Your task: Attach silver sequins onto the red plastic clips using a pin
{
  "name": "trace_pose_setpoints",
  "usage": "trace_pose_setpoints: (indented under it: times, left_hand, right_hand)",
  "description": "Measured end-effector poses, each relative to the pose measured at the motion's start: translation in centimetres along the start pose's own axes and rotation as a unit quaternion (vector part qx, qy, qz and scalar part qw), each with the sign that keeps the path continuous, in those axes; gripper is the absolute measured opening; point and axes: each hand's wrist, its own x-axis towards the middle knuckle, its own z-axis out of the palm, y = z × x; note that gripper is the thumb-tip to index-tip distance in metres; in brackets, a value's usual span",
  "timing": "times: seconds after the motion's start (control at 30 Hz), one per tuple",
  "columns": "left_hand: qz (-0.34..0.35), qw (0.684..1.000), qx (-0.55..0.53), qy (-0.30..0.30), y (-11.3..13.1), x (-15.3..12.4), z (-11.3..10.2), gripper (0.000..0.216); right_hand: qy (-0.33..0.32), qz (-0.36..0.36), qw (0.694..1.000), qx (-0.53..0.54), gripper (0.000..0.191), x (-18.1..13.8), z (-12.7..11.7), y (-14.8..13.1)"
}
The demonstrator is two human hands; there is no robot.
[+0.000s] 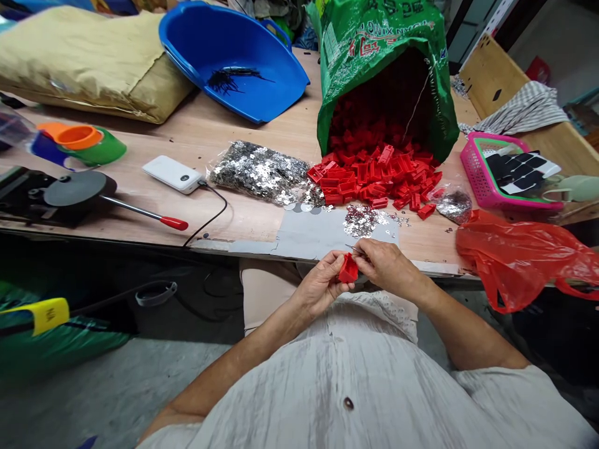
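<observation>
My left hand (322, 284) is closed around a small red plastic piece (348, 269), held just below the table's front edge. My right hand (381, 262) pinches a thin metal pin (353, 249) against the top of that piece. Just beyond my hands, small silver metal parts (362, 219) lie loose on a grey sheet (309, 234). Farther back, a heap of red plastic pieces (374, 178) spills from a green sack (384, 68) lying on its side.
A clear bag of silver parts (262, 171) lies left of the heap. A white power bank (173, 173) with a black cable, a black hand press (60, 193), a blue tub (234, 56), a pink basket (491, 181) and a red plastic bag (519, 255) surround it.
</observation>
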Motion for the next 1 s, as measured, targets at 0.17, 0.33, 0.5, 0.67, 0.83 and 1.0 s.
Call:
trace_pose_setpoints:
  times: [0.17, 0.33, 0.5, 0.67, 0.83, 1.0]
  left_hand:
    - [0.010, 1.000, -0.025, 0.000, -0.2, 0.0, 0.0, 0.036]
    - [0.012, 1.000, -0.006, -0.013, 0.0, 0.0, -0.3, 0.035]
    - [-0.031, 0.996, 0.073, -0.040, 0.4, 0.5, -0.7, 0.034]
    - [0.009, 0.985, 0.169, -0.019, 0.9, 1.4, -1.0, 0.040]
    - [0.353, 0.816, 0.458, 0.015, 1.3, 1.5, -1.4, 0.043]
    - [0.494, 0.618, 0.611, 0.042, 0.9, 1.7, -1.5, 0.033]
  right_hand:
    - [-0.039, 0.011, 0.978, 0.204, 0.009, 0.4, -0.6, 1.3]
    - [-0.044, 0.044, 0.945, 0.323, 0.018, 0.3, 0.1, 2.6]
    - [-0.088, 0.041, 0.931, 0.352, 0.018, 0.3, 1.0, 2.9]
    - [-0.019, 0.063, 0.929, 0.364, 0.023, 0.5, 2.1, 3.6]
    - [0.074, 0.072, 0.934, 0.341, 0.025, 0.5, 2.9, 4.4]
    - [0.085, 0.075, 0.930, 0.349, 0.024, 0.3, 3.8, 4.6]
